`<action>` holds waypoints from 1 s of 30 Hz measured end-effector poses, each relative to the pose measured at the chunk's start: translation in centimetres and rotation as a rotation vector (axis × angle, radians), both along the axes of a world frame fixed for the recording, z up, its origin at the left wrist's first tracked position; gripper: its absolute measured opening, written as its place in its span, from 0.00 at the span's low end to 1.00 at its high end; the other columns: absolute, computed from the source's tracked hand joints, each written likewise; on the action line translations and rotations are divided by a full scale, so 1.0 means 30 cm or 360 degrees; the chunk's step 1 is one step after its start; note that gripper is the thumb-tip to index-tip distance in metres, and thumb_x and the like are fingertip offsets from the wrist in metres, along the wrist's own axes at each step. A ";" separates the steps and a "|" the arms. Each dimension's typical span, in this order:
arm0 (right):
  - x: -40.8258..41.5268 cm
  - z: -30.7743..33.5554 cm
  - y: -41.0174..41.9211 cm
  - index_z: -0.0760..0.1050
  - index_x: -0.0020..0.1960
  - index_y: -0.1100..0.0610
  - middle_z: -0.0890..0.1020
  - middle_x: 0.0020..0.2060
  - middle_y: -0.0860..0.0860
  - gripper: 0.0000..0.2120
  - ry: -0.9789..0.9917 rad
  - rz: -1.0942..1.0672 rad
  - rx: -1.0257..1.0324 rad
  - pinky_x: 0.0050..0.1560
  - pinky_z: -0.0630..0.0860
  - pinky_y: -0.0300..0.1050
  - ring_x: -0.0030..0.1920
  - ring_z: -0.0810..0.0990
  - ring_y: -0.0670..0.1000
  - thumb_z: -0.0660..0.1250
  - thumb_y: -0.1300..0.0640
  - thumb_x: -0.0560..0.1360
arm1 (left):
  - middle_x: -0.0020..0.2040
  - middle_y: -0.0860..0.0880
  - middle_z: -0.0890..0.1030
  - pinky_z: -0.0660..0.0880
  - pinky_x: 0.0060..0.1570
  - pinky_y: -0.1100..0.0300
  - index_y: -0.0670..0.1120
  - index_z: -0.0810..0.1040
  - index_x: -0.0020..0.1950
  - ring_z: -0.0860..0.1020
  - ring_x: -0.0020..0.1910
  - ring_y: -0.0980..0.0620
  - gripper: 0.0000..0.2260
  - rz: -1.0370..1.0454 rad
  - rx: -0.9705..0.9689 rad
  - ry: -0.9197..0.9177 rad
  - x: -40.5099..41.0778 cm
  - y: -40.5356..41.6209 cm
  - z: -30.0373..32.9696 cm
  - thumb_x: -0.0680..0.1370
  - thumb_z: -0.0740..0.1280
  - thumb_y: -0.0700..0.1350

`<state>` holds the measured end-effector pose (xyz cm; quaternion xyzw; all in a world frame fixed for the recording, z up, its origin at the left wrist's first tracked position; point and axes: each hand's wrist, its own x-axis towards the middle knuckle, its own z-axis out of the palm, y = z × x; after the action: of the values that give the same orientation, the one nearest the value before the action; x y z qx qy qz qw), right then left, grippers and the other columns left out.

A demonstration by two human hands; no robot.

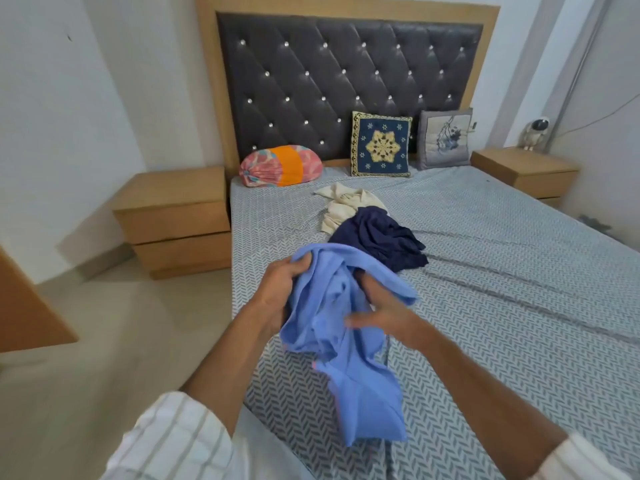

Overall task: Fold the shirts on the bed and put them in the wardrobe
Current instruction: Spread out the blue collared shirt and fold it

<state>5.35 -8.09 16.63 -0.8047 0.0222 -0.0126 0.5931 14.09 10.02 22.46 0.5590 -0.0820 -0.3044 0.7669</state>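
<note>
Over the near left part of the bed (519, 271), I have a light blue shirt (346, 341) lifted in both hands, bunched and unfolded, its lower end hanging down toward the patterned bedsheet. My left hand (280, 292) grips the shirt's upper left edge, its fingers (301, 263) curled round a fold of the cloth. My right hand (384, 313) is on the right side of the shirt, its fingers (367, 282) tucked into the folds and holding the fabric, though the motion blur hides how tightly. Both forearms come out of white striped sleeves (180, 441) at the near edge. Farther up the bed, just beyond the blue shirt, a navy shirt (381, 240) lies crumpled on the sheet, and a cream shirt (346, 206) lies crumpled against its far side, touching it. Against the dark tufted headboard (346, 81) stand three cushions: a pink and orange bolster (280, 165) on the left, a navy embroidered cushion (381, 145) in the middle, and a grey cushion (443, 138) just beside it on the right. A wooden nightstand (173, 216) stands on each side of the bed, and the right nightstand (523, 171) carries a small white camera-like device (536, 131).
</note>
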 end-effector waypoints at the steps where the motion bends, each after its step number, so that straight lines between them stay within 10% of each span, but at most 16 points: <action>1: 0.004 -0.030 0.016 0.68 0.71 0.51 0.76 0.64 0.56 0.31 0.0063 0.0057 -0.0219 0.60 0.77 0.54 0.64 0.76 0.56 0.77 0.54 0.72 | 0.49 0.38 0.83 0.78 0.49 0.49 0.39 0.80 0.56 0.82 0.44 0.41 0.12 -0.0076 -0.0123 0.0046 0.000 -0.010 0.030 0.78 0.65 0.45; 4: 0.023 -0.078 0.044 0.76 0.56 0.63 0.81 0.47 0.63 0.11 0.0100 -0.0261 -0.0364 0.47 0.78 0.55 0.46 0.80 0.57 0.71 0.58 0.77 | 0.60 0.38 0.79 0.69 0.67 0.43 0.39 0.78 0.64 0.77 0.58 0.40 0.22 -0.0349 -0.0292 0.0037 0.005 -0.042 0.073 0.77 0.63 0.51; 10: 0.080 0.024 0.017 0.66 0.71 0.68 0.72 0.65 0.71 0.21 -0.0297 -0.0642 0.1512 0.69 0.71 0.49 0.69 0.68 0.69 0.50 0.54 0.87 | 0.43 0.51 0.83 0.78 0.43 0.63 0.45 0.81 0.52 0.81 0.46 0.51 0.07 -0.0167 0.0353 -0.0677 -0.008 -0.033 -0.131 0.75 0.74 0.42; 14: 0.059 0.035 -0.040 0.73 0.61 0.64 0.83 0.47 0.60 0.15 0.0097 -0.0913 0.1300 0.42 0.81 0.48 0.50 0.84 0.57 0.56 0.53 0.85 | 0.31 0.57 0.75 0.70 0.35 0.65 0.48 0.74 0.38 0.74 0.32 0.60 0.15 -0.0490 0.0849 -0.0885 -0.048 -0.026 -0.262 0.70 0.78 0.52; 18: 0.058 0.020 -0.092 0.73 0.63 0.65 0.86 0.41 0.57 0.18 0.0006 -0.0870 0.1448 0.36 0.82 0.43 0.40 0.86 0.52 0.56 0.52 0.85 | 0.21 0.53 0.65 0.62 0.28 0.60 0.46 0.65 0.25 0.64 0.22 0.58 0.24 -0.0025 0.1292 -0.1240 -0.051 -0.072 -0.272 0.75 0.72 0.52; 21: 0.032 0.036 -0.069 0.76 0.63 0.65 0.85 0.47 0.59 0.22 0.0168 -0.0744 0.1077 0.41 0.81 0.43 0.45 0.85 0.52 0.61 0.47 0.81 | 0.27 0.51 0.75 0.69 0.35 0.55 0.48 0.74 0.25 0.72 0.29 0.53 0.16 -0.0035 0.0807 -0.0639 -0.038 -0.108 -0.178 0.68 0.73 0.53; 25: -0.037 0.055 -0.016 0.72 0.67 0.61 0.81 0.62 0.59 0.27 0.0135 -0.0167 0.0806 0.55 0.78 0.48 0.58 0.81 0.55 0.73 0.48 0.75 | 0.52 0.37 0.83 0.78 0.50 0.48 0.42 0.82 0.53 0.81 0.46 0.42 0.10 0.0096 0.0139 -0.0021 -0.010 -0.174 -0.038 0.79 0.65 0.47; 27: -0.076 0.074 0.020 0.73 0.64 0.53 0.84 0.53 0.41 0.18 0.0064 0.0044 0.0403 0.51 0.78 0.38 0.55 0.82 0.43 0.71 0.60 0.76 | 0.50 0.37 0.80 0.77 0.45 0.52 0.41 0.79 0.54 0.79 0.43 0.43 0.10 0.0114 0.0005 0.0126 0.013 -0.200 0.024 0.82 0.62 0.46; 30: -0.052 0.051 0.021 0.72 0.42 0.58 0.76 0.33 0.55 0.10 -0.0095 -0.0387 -0.0110 0.35 0.71 0.47 0.33 0.75 0.52 0.73 0.59 0.75 | 0.43 0.41 0.80 0.76 0.38 0.56 0.42 0.77 0.51 0.79 0.37 0.48 0.11 0.0176 -0.0099 0.0272 0.035 -0.226 0.107 0.83 0.61 0.49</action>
<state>3.79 -7.47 18.16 -0.8154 0.1014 -0.1090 0.5594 15.13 3.22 25.66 0.5105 0.0054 -0.3057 0.8037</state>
